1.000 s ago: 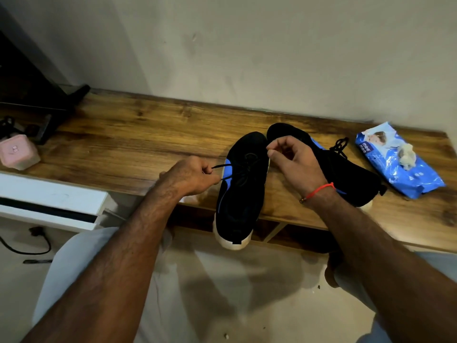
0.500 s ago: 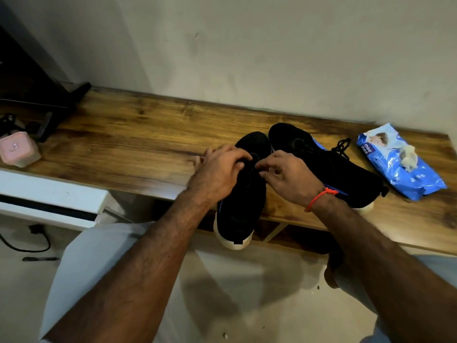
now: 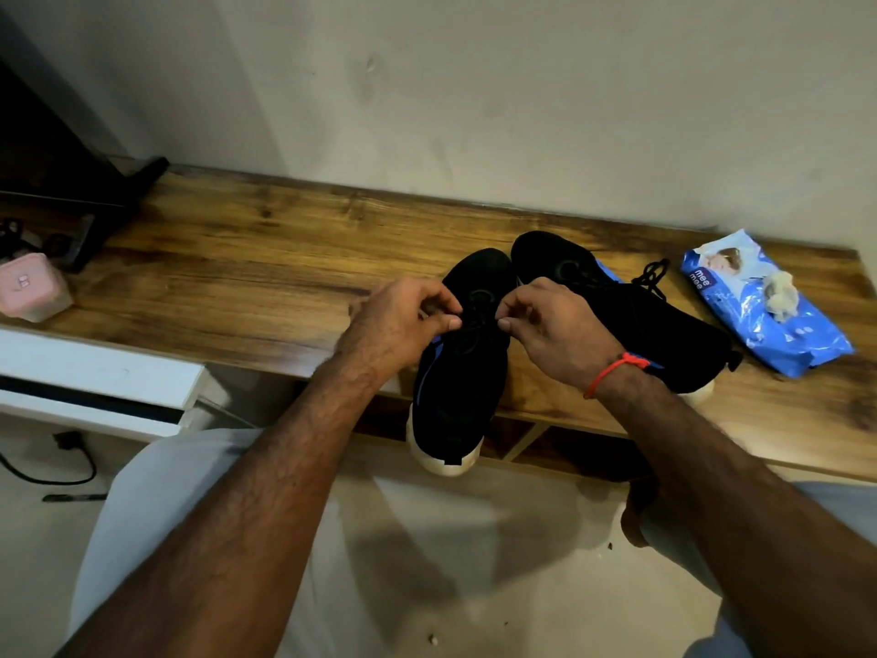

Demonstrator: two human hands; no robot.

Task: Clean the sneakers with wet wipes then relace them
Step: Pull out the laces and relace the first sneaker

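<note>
2 hands (image 3: 403, 320) (image 3: 550, 330) (sneaker (image 3: 455, 372) overhanging edge)

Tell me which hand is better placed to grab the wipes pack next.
Right. The right hand is on the side of the wipes pack, which lies past the second sneaker. The left hand would have to cross over both sneakers. Both hands currently pinch the lace.

Two sneakers (image 3: 455, 387) (image 3: 631, 320) at centre; two hands (image 3: 403, 325) (image 3: 555, 334); one wipes pack (image 3: 769, 325) at three o'clock; one pink box (image 3: 31, 287) at nine.
</note>
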